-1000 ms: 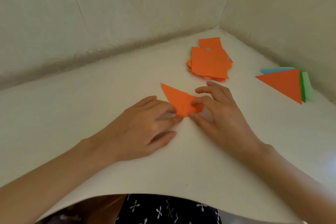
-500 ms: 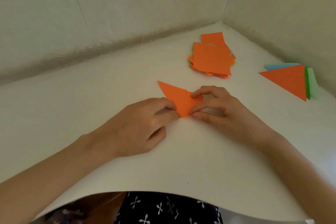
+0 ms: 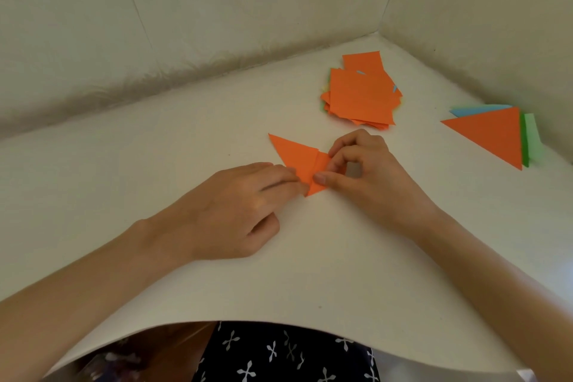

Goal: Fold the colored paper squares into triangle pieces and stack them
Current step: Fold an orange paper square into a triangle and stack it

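The right hand (image 3: 372, 177), spread flat a second ago, is now curling and pinching the right flap of the orange piece (image 3: 297, 155), turning it inward. The left hand (image 3: 245, 205) is pressing the near corner down with straightish fingers. The piece, lying mid-sheet, is getting another fold and isn't ready for stacking. The pile (image 3: 359, 96) of squares is lying far right and the triangle stack (image 3: 493, 133) further right, with nothing blocking the way there.

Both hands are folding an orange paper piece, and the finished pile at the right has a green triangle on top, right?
No. In the head view the top piece of that pile is an orange paper triangle; green paper only shows at its edge. The rest holds.
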